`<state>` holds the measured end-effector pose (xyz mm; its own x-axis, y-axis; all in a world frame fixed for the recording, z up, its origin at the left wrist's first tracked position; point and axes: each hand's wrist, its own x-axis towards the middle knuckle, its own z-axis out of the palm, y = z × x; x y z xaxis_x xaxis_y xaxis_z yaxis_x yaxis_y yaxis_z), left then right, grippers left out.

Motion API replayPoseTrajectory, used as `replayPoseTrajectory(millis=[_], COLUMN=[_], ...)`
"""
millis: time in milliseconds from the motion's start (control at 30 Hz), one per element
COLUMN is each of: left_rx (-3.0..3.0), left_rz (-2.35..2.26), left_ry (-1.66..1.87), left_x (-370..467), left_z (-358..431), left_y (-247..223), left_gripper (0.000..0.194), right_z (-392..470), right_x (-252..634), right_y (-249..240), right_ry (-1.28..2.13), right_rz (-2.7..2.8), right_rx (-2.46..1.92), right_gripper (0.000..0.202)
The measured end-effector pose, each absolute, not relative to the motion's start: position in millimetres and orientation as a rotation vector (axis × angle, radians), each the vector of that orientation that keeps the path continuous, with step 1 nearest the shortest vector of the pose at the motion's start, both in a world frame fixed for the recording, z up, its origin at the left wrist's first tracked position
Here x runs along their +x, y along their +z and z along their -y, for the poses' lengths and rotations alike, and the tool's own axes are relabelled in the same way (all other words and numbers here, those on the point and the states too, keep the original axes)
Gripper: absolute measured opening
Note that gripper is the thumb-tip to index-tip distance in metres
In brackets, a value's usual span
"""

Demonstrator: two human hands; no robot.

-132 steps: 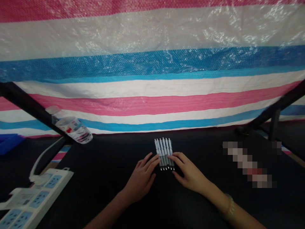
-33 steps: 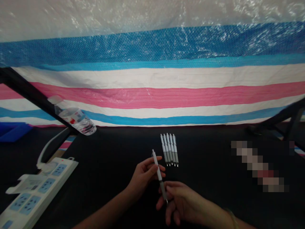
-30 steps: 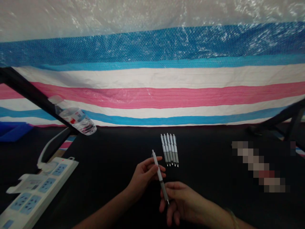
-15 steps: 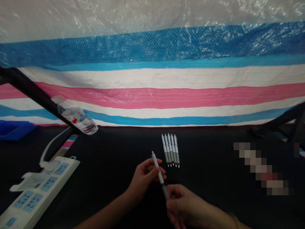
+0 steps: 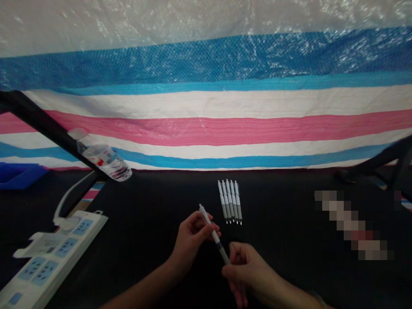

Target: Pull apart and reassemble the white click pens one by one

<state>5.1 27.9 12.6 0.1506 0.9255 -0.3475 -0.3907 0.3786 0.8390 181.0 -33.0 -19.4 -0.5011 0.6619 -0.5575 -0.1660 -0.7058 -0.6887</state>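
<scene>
A white and grey click pen (image 5: 215, 236) is held slantwise between my two hands above the black table. My left hand (image 5: 191, 236) pinches its white barrel, with the clicker end pointing up and left. The fingers of my right hand (image 5: 249, 267) are closed round the grey grip at the lower end, hiding the tip. A dark, clear-looking band shows between the white barrel and the grey grip. Beyond my hands, several similar pens (image 5: 229, 201) lie side by side in a neat row, clickers away from me and tips towards me.
At left lies a white power strip (image 5: 86, 238) with a plugged-in cable. A clear water bottle (image 5: 107, 161) is by a black bar (image 5: 48, 128). A blue tray (image 5: 22, 176) is at far left. Striped sheeting (image 5: 206, 131) hangs behind the table. A pixelated patch covers something at right.
The pen has tilted further, its clicker end moving left. The dark band between barrel and grip looks wider. My right hand has turned and risen slightly. The row of pens stays put.
</scene>
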Motion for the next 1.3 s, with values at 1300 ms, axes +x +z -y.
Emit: replayPoseTrajectory(millis=[1300], left_rx=[0.707], left_rz=[-0.799], left_ry=[0.912], left_x=[-1], left_z=[-26], left_y=[2], left_gripper=[0.033], right_z=[36], right_x=[183], right_y=[-20], right_ry=[2.205], right_rz=[0.799], right_rx=[-1.047], right_gripper=[0.047])
